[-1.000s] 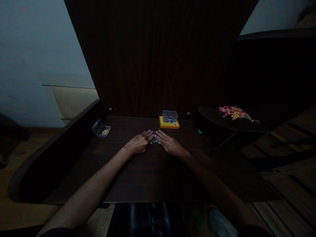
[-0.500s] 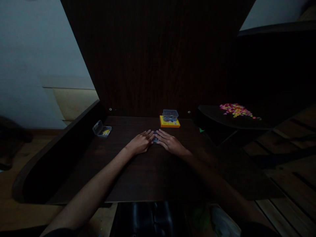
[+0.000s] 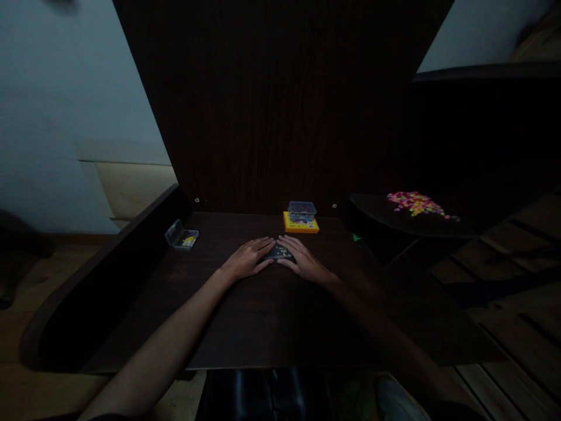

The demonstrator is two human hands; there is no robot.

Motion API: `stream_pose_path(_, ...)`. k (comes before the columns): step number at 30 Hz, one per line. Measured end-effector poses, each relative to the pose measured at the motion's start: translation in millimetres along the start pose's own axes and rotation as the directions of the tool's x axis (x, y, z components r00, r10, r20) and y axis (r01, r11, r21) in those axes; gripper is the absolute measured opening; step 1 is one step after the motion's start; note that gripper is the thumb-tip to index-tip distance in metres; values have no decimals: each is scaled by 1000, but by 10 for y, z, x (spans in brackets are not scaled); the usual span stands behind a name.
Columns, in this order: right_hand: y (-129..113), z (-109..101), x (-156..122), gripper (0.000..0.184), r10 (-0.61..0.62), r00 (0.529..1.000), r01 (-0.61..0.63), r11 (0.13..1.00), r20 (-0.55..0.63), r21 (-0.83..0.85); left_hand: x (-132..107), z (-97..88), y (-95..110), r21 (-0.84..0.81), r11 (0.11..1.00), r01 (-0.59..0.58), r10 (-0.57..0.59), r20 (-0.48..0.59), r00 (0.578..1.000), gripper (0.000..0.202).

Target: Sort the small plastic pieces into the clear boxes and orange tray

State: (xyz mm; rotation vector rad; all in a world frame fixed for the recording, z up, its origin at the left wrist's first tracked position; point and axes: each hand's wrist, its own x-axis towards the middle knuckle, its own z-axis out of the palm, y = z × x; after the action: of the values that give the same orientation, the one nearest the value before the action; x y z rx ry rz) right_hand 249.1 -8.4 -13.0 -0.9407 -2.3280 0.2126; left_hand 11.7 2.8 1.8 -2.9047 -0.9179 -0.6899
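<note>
Between my hands on the dark desk lies a small, flat, dark grey thing (image 3: 280,252) with tiny pale yellow-green bits on it. Its ends are covered by my hands, so I cannot tell whether it is a case or a mat. From the left, my left hand (image 3: 248,258) rests over one end with fingers stretched out and the thumb apart along the near edge. My right hand (image 3: 305,261) mirrors it on the other end, fingers extended and thumb spread. The fingertips of both hands almost meet at the far edge.
Behind my hands, a clear plastic box (image 3: 302,211) stands on a yellow box (image 3: 300,223). At left, an open clear case (image 3: 182,236) holds yellow pieces. Bright pink and yellow bits (image 3: 416,203) are heaped on the right shelf (image 3: 372,206). A green scrap (image 3: 356,237) lies below it.
My hands have parted slightly and the thumbs have spread, so more of the flat thing and its pale bits shows. The view has tilted up a little.
</note>
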Motion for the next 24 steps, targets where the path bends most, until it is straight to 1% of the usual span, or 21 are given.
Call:
stream_pose_path(4, 13, -60, 10, 50, 26, 999, -26, 1000, 25, -8, -7, -22, 2, -45, 998, 40, -42, -42, 998, 66)
stream_pose_path(6, 63, -141, 27, 47, 37, 999, -37, 999, 19, -30, -15, -54, -3, -60, 995, 75, -79, -63, 995, 72)
stream_pose_path(7, 100, -199, 44, 46, 43, 999, -43, 998, 3, -43, -19, -70, -12, -63, 994, 94, -99, -74, 992, 72)
stream_pose_path(12, 384, -621, 242, 41, 56, 993, -70, 988, -103, -138, -35, -100, -104, -29, 978, 209, -211, -122, 970, 53)
stream_pose_path(16, 681, -910, 443, 40, 68, 989, -96, 971, -128, -221, -41, -85, -154, 19, 965, 260, -256, -120, 959, 44)
stream_pose_path(18, 821, -983, 519, 42, 85, 990, -112, 963, -116, -247, -43, -88, -146, 46, 963, 265, -259, -109, 960, 43)
stream_pose_path(20, 938, -1010, 575, 41, 99, 990, -123, 955, -99, -269, -44, -97, -125, 68, 963, 262, -255, -97, 962, 42)
stream_pose_path(24, 1087, -981, 641, 40, 121, 992, -129, 950, -46, -285, -42, -111, -106, 86, 961, 263, -256, -79, 963, 40)
